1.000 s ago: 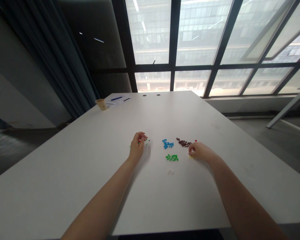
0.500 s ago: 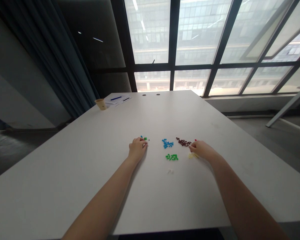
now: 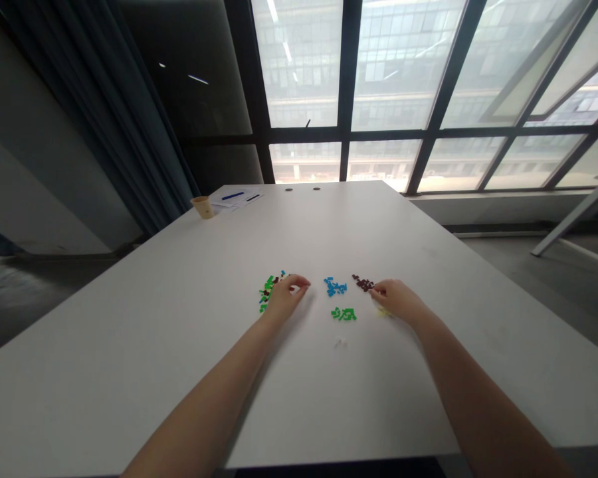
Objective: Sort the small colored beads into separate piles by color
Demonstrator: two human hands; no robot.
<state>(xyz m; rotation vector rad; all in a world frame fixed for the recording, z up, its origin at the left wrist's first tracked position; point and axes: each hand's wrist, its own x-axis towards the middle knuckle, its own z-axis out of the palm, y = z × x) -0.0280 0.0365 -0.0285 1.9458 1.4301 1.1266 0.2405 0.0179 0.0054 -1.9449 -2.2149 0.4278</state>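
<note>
Pieces in dark brown (image 3: 362, 283) form a loose pile on the white table (image 3: 309, 411); at its near right edge the right hand (image 3: 397, 298) has its thumb and fingertips drawn together, whether on a piece I cannot tell. Yellow pieces (image 3: 383, 312) lie partly hidden by that hand. Blue pieces (image 3: 335, 287) sit left of the pile, green pieces (image 3: 344, 315) nearer the body. The left hand (image 3: 285, 297) curves thumb toward forefinger beside a mixed-colour heap (image 3: 266, 293); whether it pinches anything is unclear. A paper cup (image 3: 204, 208) stands farther off.
</note>
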